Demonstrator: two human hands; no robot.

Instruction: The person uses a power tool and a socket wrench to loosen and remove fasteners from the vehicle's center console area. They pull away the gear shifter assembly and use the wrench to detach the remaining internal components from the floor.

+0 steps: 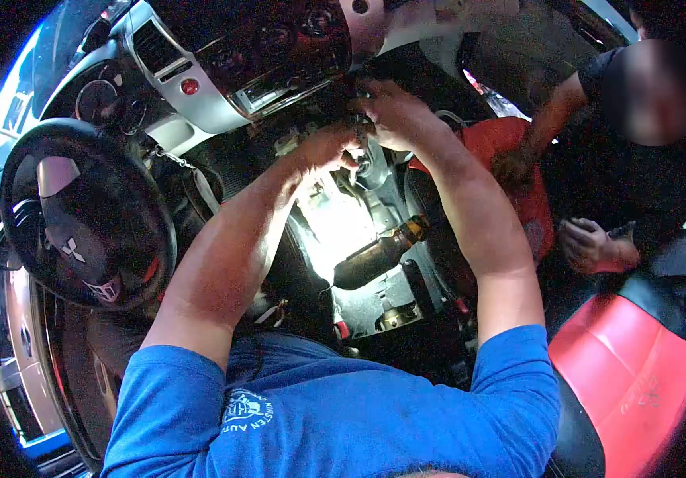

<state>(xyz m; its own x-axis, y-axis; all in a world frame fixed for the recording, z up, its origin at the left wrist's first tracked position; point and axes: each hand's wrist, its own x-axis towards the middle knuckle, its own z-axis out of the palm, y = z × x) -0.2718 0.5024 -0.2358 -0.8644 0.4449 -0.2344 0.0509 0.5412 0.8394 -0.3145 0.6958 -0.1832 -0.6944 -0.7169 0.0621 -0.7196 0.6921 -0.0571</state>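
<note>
Both forearms reach into the opened centre console below the dashboard. My left hand (pixel 331 149) has its fingers curled together at small parts there; what they grip is too small to make out. Right beside it, my right hand (pixel 395 118) is bent closed, its fingertips in shadow against the lower dash. Under the hands are a grey rounded metal part (pixel 372 169) and the exposed console floor (pixel 391 296). A dark work light (pixel 375 256) with a yellow-orange end lies across the console, near a very bright lit patch.
The steering wheel (pixel 84 211) stands at the left, the dashboard (pixel 271 48) ahead. At the right, another person (pixel 646 183) leans in, one hand (pixel 590 243) above the red-and-black seat (pixel 626 374). A second red seat part (pixel 510 151) is beside my right forearm.
</note>
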